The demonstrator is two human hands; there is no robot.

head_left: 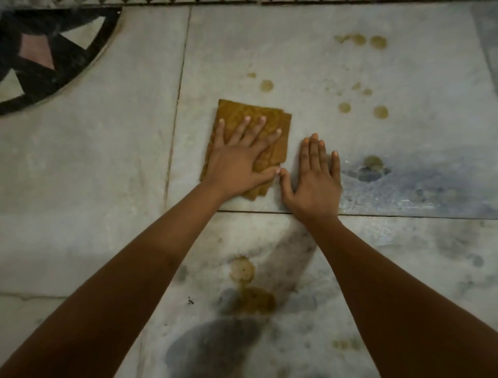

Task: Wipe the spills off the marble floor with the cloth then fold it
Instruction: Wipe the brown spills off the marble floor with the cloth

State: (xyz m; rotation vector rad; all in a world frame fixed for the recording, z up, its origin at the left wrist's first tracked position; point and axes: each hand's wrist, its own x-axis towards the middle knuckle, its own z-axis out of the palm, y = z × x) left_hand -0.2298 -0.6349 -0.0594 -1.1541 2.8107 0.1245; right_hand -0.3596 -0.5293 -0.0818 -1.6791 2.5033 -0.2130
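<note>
A mustard-brown cloth (280, 129), folded into a rectangle of several layers, lies flat on the pale marble floor (107, 162). My left hand (239, 159) presses down on it with fingers spread, palm flat, not gripping. My right hand (315, 178) rests flat on the bare marble just right of the cloth, its thumb tip almost touching my left thumb. Yellow-brown spill drops (350, 97) dot the slab beyond and to the right. A larger brownish puddle (250, 291) sits between my forearms, close to me.
A dark inlaid circular pattern (40, 59) fills the far left corner. Slab joints run just left of the cloth and just below my hands. A dark metal strip (242, 2) borders the far edge. Grey-blue veining (404, 189) marks the marble at right.
</note>
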